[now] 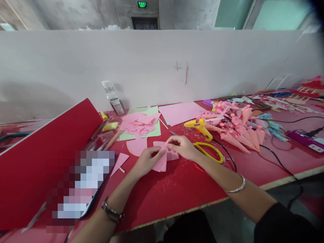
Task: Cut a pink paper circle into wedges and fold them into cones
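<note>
— What are the hands doing?
— The left hand (148,161) and the right hand (182,147) both pinch a pink paper piece (163,158) near the table's (177,192) front edge. It looks like folding.
— What next?
— Probably a neat crease; the glue gun (199,126) lies close.

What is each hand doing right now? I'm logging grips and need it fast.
Left hand: closed, pinching the folded pink paper piece.
Right hand: closed, pinching the same paper's top edge.
</note>
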Action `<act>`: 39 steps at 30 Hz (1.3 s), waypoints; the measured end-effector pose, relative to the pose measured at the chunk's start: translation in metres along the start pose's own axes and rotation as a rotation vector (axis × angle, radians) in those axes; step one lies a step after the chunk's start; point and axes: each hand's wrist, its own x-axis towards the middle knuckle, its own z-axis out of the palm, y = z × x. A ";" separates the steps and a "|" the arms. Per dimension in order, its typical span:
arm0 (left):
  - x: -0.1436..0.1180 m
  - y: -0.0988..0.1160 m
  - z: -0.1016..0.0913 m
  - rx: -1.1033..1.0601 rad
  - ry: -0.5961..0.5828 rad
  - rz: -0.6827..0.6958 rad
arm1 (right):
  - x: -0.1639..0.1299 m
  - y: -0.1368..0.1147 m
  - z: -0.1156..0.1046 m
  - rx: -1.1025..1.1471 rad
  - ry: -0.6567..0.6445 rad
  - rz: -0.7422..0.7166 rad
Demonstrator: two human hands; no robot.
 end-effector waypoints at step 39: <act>-0.002 0.005 -0.003 -0.119 0.142 -0.082 | 0.002 0.010 0.001 -0.061 0.064 -0.012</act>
